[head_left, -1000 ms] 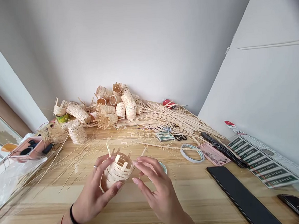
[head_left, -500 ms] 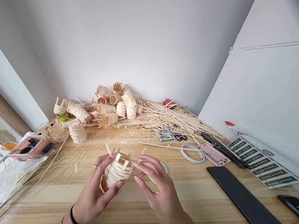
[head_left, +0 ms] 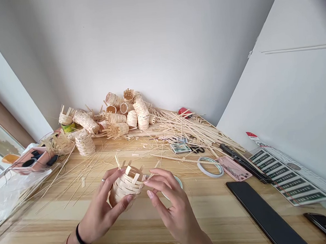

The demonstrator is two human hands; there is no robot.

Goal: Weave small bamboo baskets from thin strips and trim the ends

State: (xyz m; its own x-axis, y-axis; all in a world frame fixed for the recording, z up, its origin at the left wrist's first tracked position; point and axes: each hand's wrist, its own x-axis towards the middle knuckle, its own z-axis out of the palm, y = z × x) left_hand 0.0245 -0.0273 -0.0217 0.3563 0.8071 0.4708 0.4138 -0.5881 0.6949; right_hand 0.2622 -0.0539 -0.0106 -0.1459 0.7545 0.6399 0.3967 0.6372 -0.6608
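A small woven basket of pale flat wood strips is tilted above the table, its mouth facing up and right. Several loose strip ends stand up from its rim. My left hand wraps around it, thumb on the near side and fingers on the far side. At the right of the rim, the fingertips of my right hand hold a strip end that sticks out between the fingers. The right thumb is a little apart from those fingertips. Part of the basket's base is hidden by my left hand.
Woven baskets are piled by the wall, beside many loose strips. A tape roll, a pink tray, black scissors and a black phone lie to the right. A pink box stands left.
The basket has tipped and shifted very slightly left in my left hand. My right fingertips have moved slightly at the rim.
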